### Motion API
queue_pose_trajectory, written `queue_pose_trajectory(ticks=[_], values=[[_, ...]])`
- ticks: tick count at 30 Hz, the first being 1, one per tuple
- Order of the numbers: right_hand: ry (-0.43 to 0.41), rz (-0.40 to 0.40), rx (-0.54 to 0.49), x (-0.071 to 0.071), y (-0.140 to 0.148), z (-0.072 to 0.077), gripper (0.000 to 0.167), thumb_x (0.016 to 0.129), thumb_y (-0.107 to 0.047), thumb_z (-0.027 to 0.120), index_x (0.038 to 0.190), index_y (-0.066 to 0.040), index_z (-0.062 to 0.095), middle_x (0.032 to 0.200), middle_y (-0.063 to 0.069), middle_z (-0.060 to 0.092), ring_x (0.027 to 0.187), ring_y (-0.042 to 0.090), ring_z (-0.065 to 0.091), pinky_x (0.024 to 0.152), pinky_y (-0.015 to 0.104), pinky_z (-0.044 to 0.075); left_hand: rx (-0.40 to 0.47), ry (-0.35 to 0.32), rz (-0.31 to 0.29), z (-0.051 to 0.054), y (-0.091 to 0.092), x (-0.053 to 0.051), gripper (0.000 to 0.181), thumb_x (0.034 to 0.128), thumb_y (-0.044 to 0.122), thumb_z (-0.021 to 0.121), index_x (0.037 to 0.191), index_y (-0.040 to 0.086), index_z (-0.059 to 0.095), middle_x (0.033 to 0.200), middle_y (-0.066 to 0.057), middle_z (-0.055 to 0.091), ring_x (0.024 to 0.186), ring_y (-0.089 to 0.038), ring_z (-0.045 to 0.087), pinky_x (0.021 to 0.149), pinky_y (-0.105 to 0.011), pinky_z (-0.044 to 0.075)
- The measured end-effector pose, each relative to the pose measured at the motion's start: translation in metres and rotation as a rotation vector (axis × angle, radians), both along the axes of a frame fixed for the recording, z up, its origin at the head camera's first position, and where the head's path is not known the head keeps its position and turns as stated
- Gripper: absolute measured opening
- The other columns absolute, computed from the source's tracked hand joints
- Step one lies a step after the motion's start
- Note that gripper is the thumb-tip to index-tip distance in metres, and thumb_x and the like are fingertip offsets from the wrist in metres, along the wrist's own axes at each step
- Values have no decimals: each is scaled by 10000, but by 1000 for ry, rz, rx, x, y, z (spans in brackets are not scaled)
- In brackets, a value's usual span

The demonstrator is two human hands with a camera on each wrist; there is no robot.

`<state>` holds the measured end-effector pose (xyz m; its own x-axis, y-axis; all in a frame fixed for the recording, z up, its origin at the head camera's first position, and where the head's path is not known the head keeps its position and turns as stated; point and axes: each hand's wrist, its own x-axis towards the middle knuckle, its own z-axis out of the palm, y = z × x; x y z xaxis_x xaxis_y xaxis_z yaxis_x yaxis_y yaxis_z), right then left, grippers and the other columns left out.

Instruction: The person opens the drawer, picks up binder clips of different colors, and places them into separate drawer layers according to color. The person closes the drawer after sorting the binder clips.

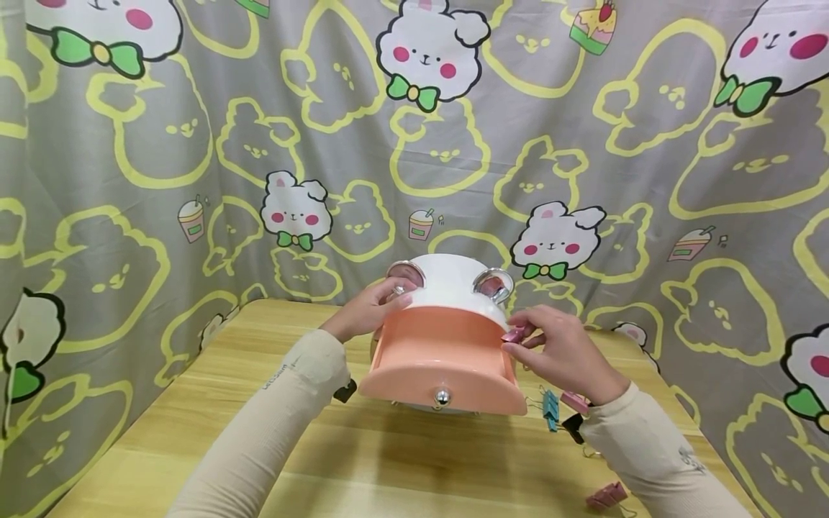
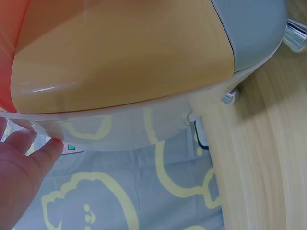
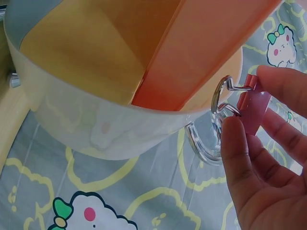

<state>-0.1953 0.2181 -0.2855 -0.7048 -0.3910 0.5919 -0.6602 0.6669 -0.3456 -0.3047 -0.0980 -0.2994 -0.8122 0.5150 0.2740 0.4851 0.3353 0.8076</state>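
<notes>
A white, rounded drawer box with silver ear-like bells on top stands on the table, its peach drawer pulled out toward me. My left hand holds the box at its upper left, by the left bell; in the left wrist view its fingers are partly hidden by the white shell. At the drawer's right side, my right hand pinches a pink binder clip between thumb and fingers. The clip's silver wire handles point toward the box. From the head view, the visible drawer interior is bare.
Several binder clips lie right of the box, among them a teal one, a black one and a pink one. Another black clip lies left of the drawer. A patterned curtain hangs behind the wooden table.
</notes>
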Motion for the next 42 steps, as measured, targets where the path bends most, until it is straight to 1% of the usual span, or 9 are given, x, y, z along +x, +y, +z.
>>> queue_pose_trajectory(ticks=[2, 4, 12, 21, 26, 31, 34, 38, 42], values=[[-10, -4, 0, 0, -2, 0, 294, 756, -52, 830, 1007, -36, 677, 893, -7, 628, 762, 116, 638, 640, 286, 561, -4, 1, 4, 0, 1, 0, 300, 996, 295, 560, 1254, 143, 586, 1058, -90, 601, 846, -203, 576, 753, -347, 485], [-13, -7, 0, 0, -4, 1, 300, 755, -59, 833, 1012, -35, 680, 896, -9, 632, 765, 116, 637, 644, 274, 559, -6, -2, 5, 0, 1, 0, 311, 995, 299, 560, 1262, 140, 582, 1108, -94, 593, 885, -212, 575, 799, -366, 477], [5, 0, 1, -1, -11, 4, 288, 763, -93, 833, 1004, -39, 684, 883, -31, 632, 763, 96, 627, 647, 235, 548, -9, 1, 5, -2, 2, -1, 325, 996, 294, 561, 1275, 127, 573, 1187, -104, 573, 933, -220, 575, 841, -389, 469], [-9, 14, -13, -1, -16, 4, 239, 783, -122, 823, 975, -78, 688, 883, -51, 631, 770, 79, 617, 653, 223, 543, -7, 12, 5, -2, 1, -1, 291, 996, 276, 560, 1251, 136, 585, 1117, -92, 592, 877, -211, 583, 798, -362, 478], [-10, 27, -24, -2, -18, 3, 233, 779, -112, 826, 966, -82, 689, 887, -34, 637, 772, 96, 623, 662, 244, 550, -10, 12, -4, -2, 1, 0, 295, 1000, 275, 552, 1261, 142, 575, 971, -90, 613, 853, -216, 589, 773, -361, 488], [-8, 6, -17, -3, -17, 2, 271, 771, -126, 835, 985, -47, 689, 914, 31, 648, 774, 143, 624, 673, 286, 562, -12, 11, -12, -2, 1, 1, 301, 1003, 267, 545, 1274, 138, 565, 853, -80, 588, 798, -214, 576, 723, -354, 491], [-12, -2, -11, -3, -17, 2, 270, 774, -115, 832, 990, -39, 689, 924, 45, 651, 775, 152, 625, 676, 297, 563, -9, 10, -13, -2, 1, 0, 300, 1004, 265, 544, 1275, 139, 564, 853, -80, 586, 793, -212, 573, 719, -352, 490], [-19, -7, -4, -2, -17, 3, 260, 782, -109, 824, 995, -43, 689, 930, 40, 654, 779, 142, 620, 679, 296, 562, -4, 10, -11, -2, 0, 0, 306, 1001, 276, 547, 1274, 140, 569, 936, -88, 608, 836, -213, 584, 761, -363, 490], [-34, -19, -2, 0, -14, 3, 245, 798, -98, 807, 1008, -49, 691, 934, 40, 657, 783, 136, 611, 677, 313, 563, -3, 7, -10, -2, 0, 0, 311, 1000, 278, 547, 1276, 137, 568, 957, -92, 607, 852, -212, 581, 772, -365, 489]])
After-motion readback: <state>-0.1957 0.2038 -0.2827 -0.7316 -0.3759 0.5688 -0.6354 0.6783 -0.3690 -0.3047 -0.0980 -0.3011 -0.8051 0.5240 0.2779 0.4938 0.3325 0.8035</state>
